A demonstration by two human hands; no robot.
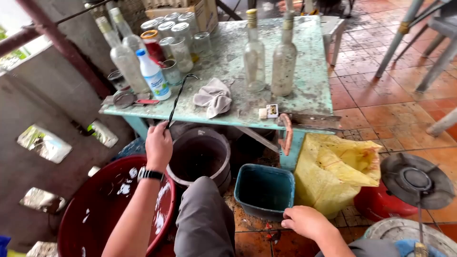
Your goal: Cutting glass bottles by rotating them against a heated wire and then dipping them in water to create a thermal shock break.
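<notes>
Head view, left hand gripping twisted wire, right hand beside teal bin

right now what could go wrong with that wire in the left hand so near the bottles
The left hand holds a twisted black wire whose free end arcs over the table edge, close to the blue-capped plastic bottle and the crowded glass jars; a swing might tip them. The two tall glass bottles stand upright and could topple if the table is jolted. The right hand rests by the teal tub on a wet-looking tiled floor, possibly slippery.
</notes>
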